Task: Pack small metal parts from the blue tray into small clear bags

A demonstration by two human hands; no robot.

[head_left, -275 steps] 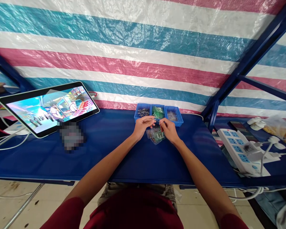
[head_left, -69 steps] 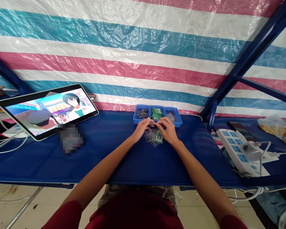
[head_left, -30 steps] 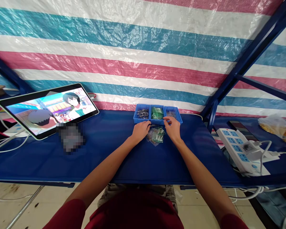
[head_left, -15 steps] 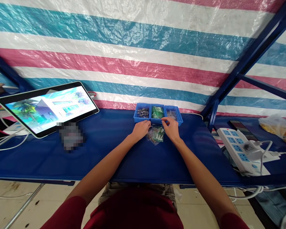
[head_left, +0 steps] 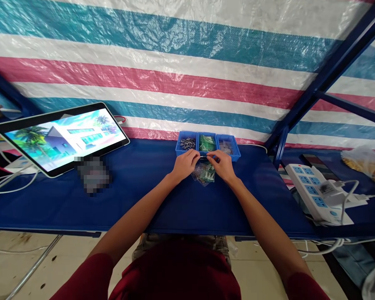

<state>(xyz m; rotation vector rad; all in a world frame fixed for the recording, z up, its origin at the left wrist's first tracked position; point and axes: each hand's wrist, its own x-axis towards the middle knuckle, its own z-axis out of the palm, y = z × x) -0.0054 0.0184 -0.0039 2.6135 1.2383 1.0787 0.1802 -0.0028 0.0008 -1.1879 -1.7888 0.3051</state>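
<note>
My left hand (head_left: pixel 184 166) and my right hand (head_left: pixel 222 165) face each other in front of the blue bins, their fingertips pinched. Between them runs a thin, shiny metal pin (head_left: pixel 203 157), one end in each hand; its exact kind is too small to make out. Just below the fingers lie small clear bags (head_left: pixel 203 174) with metal pieces and something green inside. The left blue bin (head_left: pixel 178 146) contains loose metal pins. Green packets (head_left: pixel 206 143) fill the middle bin, and clear little bags (head_left: pixel 226 147) lie in the right one.
A tablet (head_left: pixel 65 139) displaying a house leans at the left, beside a pixelated patch. On the right are a white power strip (head_left: pixel 311 193) with plugs and cables, and a plastic bag (head_left: pixel 359 160) of yellowish pieces. Blue frame bars (head_left: pixel 325 79) stand before the striped sheet (head_left: pixel 162 58).
My fingertips have drawn closer together and nearer the bins, with the metal pin now visible between them. The camera view has shifted slightly. The bags below stay in place.
</note>
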